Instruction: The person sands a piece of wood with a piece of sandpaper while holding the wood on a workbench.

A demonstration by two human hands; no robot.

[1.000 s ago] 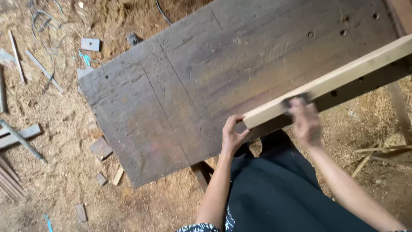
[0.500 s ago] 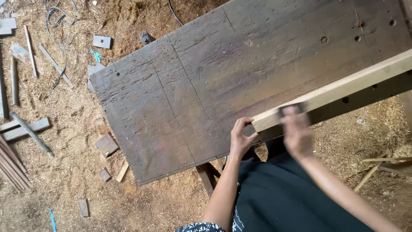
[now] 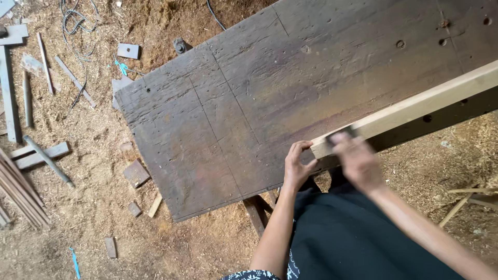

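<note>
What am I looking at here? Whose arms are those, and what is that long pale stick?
This picture comes from a camera worn on a person's head, so you look down just as they do. The two arms are that person's own. They stand at a big, dark, worn workbench made of old planks with small holes in it. A long pale wooden beam lies along its near edge. The left hand grips the end of the beam. The right hand is blurred; it rests on top of the beam over something small and dark that I cannot make out. The ground is covered in sawdust, with wood scraps and a cable lying about.
</note>
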